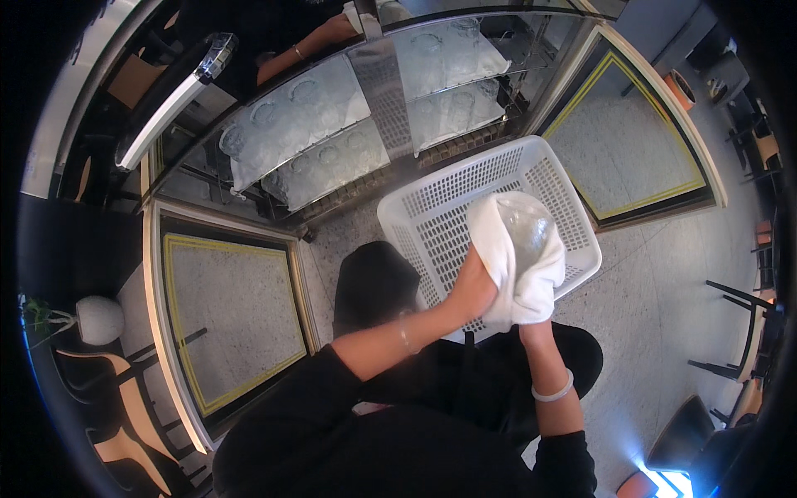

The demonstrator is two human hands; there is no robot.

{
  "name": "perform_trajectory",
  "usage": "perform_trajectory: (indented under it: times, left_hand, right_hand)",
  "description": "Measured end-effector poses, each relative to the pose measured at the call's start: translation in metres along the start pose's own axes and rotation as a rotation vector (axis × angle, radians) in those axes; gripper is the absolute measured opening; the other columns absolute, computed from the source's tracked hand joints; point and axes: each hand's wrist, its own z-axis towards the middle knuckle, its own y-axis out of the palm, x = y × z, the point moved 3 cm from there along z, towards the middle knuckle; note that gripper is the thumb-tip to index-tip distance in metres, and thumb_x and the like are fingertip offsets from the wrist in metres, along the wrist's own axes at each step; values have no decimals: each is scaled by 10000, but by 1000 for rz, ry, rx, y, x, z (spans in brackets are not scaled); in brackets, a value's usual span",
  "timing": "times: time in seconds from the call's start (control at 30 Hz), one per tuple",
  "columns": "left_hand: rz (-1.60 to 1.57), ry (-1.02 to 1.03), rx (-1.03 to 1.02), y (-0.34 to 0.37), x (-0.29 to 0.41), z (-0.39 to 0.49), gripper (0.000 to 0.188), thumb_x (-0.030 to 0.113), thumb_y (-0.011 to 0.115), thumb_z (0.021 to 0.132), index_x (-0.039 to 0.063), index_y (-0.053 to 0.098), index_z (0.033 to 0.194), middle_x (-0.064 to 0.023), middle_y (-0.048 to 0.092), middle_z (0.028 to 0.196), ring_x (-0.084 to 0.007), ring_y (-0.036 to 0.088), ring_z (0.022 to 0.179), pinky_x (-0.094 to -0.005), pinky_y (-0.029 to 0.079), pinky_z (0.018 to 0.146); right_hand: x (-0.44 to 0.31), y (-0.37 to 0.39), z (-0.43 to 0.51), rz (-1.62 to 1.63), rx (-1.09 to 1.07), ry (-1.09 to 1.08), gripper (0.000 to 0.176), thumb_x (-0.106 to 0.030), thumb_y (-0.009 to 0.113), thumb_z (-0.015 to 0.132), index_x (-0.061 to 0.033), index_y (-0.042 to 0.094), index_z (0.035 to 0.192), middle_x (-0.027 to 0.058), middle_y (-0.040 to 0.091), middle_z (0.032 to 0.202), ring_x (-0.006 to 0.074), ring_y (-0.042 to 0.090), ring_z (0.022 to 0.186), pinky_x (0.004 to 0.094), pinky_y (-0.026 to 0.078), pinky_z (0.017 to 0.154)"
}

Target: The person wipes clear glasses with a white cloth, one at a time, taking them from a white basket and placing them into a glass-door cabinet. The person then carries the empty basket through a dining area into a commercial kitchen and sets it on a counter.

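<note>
A white cloth (540, 300) is wrapped around a clear glass vessel (529, 227), whose rounded, shiny side shows through a gap in the folds. My left hand (478, 286) grips the cloth from the left, its fingers tucked under the fabric. From below, my right hand (535, 333) reaches into the cloth and supports the bundle; most of that hand is covered. Both hands are above a white perforated plastic basket (423, 215) on the floor. No other item shows in the visible part of the basket.
Ahead stands a cabinet with a left door (236, 317) and a right door (629, 137) swung wide on either side. Its wire shelves hold several clear glass vessels (305, 93) on white cloths. Chairs (741, 330) and a potted plant (99, 320) are farther out.
</note>
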Motion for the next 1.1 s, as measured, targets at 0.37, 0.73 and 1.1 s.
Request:
perform_trajectory:
  times: [0.37,0.73,1.1]
  left_hand:
    - [944,-154,-48,-76,21,10,479,202,610,792,57,478,1229,-177,558,1151,-278,558,1048,-344,461,838]
    - [429,52,-148,-22,14,-31,735,294,652,803,26,269,1370,-149,328,1385,-277,361,1248,-390,308,1023]
    - [-563,-351,4,-60,-13,-34,532,282,527,899,144,275,1347,-94,431,1278,-207,442,1164,-409,417,925]
  right_hand:
    - [-18,-2,-2,775,-29,183,537,-411,387,943,-105,276,1370,69,430,1304,214,450,1180,359,389,986]
    - [0,18,-18,559,-94,147,541,-163,508,879,-104,257,1355,55,406,1279,197,424,1178,351,384,975]
    - [-38,33,-11,519,-140,169,470,-194,467,908,-62,294,1324,58,431,1240,181,445,1144,323,377,980]
